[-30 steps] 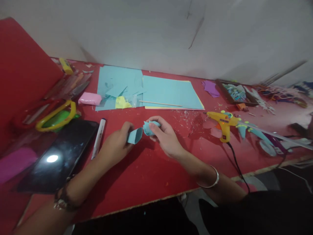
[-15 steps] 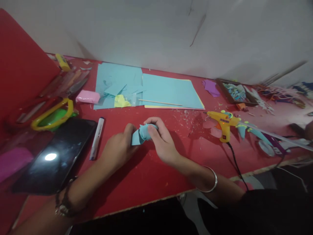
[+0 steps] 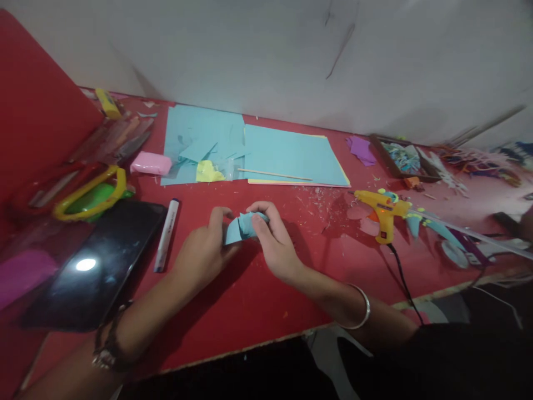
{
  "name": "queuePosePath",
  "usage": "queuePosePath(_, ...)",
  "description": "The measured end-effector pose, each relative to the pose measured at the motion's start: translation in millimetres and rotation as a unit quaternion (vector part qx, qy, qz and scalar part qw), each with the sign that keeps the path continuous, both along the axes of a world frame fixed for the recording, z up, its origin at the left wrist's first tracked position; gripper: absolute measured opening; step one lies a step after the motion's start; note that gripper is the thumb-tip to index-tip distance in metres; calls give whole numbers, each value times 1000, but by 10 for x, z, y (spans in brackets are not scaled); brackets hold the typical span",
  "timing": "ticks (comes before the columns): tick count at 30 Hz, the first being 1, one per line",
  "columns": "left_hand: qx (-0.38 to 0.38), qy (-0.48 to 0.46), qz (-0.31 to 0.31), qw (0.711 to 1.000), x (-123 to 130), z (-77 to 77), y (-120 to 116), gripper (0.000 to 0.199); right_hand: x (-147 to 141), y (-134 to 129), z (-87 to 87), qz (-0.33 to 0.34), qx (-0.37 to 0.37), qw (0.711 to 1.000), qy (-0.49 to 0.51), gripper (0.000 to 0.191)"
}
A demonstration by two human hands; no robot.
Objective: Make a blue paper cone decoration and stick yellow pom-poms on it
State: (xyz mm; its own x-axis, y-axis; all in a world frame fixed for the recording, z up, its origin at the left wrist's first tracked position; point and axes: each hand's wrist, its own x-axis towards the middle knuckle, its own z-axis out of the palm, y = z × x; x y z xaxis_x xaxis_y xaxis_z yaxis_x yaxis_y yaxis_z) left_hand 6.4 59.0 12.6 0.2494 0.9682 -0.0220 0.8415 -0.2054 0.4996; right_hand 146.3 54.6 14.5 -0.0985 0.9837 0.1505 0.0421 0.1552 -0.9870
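Observation:
A small piece of light blue paper (image 3: 246, 226), rolled or bunched at its right part and flat at its left, is held between my two hands above the red table. My left hand (image 3: 204, 244) pinches the flat left end. Around the bunched right end are the thumb and fingers of my right hand (image 3: 278, 244). Behind them lie light blue sheets (image 3: 287, 150), with a thin wooden stick (image 3: 275, 174) across them. A white marker (image 3: 167, 235) rests left of my left hand.
A dark tablet-like slab (image 3: 95, 266) and yellow-handled scissors (image 3: 89, 194) lie at left. Pink (image 3: 150, 163) and yellow (image 3: 209, 171) pieces sit near the sheets. At right are a yellow glue gun (image 3: 382, 214) with its cord and a brown tray (image 3: 387, 158) of scraps.
The left hand's fingers have shifted slightly on the paper, and the flat part has turned a little. Both hands keep their hold in nearly the same place.

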Motion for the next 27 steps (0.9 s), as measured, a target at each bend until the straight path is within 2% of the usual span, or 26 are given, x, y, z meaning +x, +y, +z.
queuePosePath(6, -2, -60, 12, 998, -10, 6, 5, 50, 12, 8, -8, 6, 26, 999, -28, 8)
queuePosePath(17, 18, -117, 6, 993, -16, -1, 13, 52, 26, 24, -7, 6, 40, 999, -20, 8)
queuePosePath(27, 1, -130, 13, 991, -32, 14, 27, 54, 72, 48, 19, 17, 72, 995, -73, 10)
